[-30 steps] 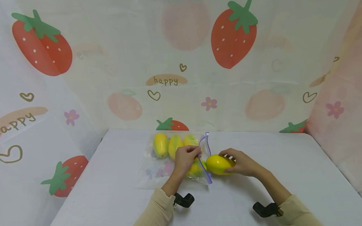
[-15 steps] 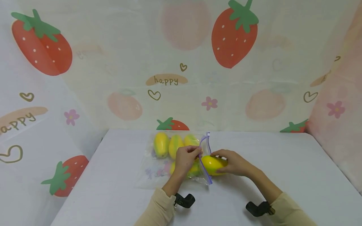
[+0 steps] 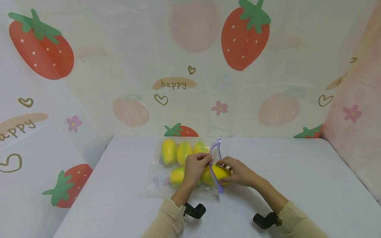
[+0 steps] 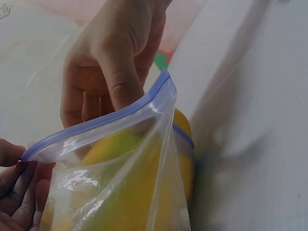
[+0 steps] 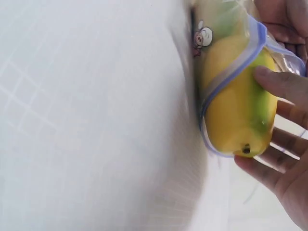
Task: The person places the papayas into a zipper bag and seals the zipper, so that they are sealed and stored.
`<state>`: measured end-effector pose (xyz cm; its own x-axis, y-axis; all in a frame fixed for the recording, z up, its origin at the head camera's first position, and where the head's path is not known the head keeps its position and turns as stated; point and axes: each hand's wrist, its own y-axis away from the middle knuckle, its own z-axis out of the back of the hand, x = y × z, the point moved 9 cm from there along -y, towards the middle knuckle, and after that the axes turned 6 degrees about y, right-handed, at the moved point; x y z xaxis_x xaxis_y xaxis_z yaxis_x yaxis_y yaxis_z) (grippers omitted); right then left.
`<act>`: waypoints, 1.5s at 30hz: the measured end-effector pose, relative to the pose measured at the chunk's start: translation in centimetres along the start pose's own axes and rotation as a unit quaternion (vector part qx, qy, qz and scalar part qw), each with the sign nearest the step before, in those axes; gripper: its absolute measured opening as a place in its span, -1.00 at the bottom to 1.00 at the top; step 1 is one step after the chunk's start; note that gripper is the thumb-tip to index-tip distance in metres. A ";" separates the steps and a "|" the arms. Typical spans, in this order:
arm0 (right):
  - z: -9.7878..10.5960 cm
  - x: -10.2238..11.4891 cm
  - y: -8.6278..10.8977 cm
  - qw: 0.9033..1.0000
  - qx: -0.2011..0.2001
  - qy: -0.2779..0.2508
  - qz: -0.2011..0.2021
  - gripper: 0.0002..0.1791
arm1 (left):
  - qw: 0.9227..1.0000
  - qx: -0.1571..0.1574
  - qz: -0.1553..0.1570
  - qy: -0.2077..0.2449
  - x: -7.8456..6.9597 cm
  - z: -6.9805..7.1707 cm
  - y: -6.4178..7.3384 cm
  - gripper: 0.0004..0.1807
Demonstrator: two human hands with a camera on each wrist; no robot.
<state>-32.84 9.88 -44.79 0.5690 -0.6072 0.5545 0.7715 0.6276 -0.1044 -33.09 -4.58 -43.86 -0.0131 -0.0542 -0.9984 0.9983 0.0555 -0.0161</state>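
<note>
A clear zip bag (image 3: 148, 190) with a purple zip edge (image 4: 96, 126) lies on the table, its mouth facing right. My left hand (image 3: 194, 168) pinches the upper rim of that mouth between thumb and fingers, holding it raised. With thumb and fingers curled round its outer end, my right hand (image 3: 241, 172) grips a yellow-green papaya (image 5: 231, 106). Most of this papaya is inside the mouth; its end with the dark tip sticks out past the zip edge. Behind the left hand, another papaya (image 3: 177, 177) lies in the bag, partly hidden.
Farther back in the bag, a papaya (image 3: 168, 152), a second papaya (image 3: 184, 153) and a third papaya (image 3: 200, 147) lie in a row. The white table (image 3: 282, 165) ends at a strawberry-print cloth backdrop (image 3: 253, 99). Black wrist cameras jut from both sleeves.
My right hand has moved left, pushing its papaya from outside the mouth into the bag. The front papaya inside has shifted left. My left hand keeps its pinch on the rim.
</note>
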 end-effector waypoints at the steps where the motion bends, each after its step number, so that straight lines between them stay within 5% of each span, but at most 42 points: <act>1: -0.1 0.0 0.0 1.000 0.004 -0.007 0.000 -0.44 | 1.000 -0.001 -0.004 -0.002 -0.1 0.0 0.0 -0.71; 15: -0.5 -0.9 0.2 0.999 0.002 -0.015 -0.029 -0.50 | 1.000 -0.006 0.003 0.006 0.1 0.0 -0.2 -0.74; 28: -1.3 0.3 -0.5 0.997 0.006 -0.078 -0.003 -0.61 | 1.000 -0.013 -0.007 0.018 0.2 -0.1 -0.2 -0.73; 38: -1.4 -0.4 -0.5 0.998 -0.008 -0.063 -0.015 -0.64 | 1.000 -0.012 -0.006 0.021 0.3 -0.1 -0.2 -0.72; 45: -2.0 0.0 -0.4 0.991 0.016 -0.129 -0.011 -0.71 | 1.000 -0.015 -0.009 0.025 0.6 0.0 -0.5 -0.73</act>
<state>-32.55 8.64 -46.39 0.4570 -0.4785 0.7498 0.7707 0.6338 -0.0653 -33.63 -4.61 -44.44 -0.0342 -0.0056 -0.9994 0.9959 0.0840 -0.0345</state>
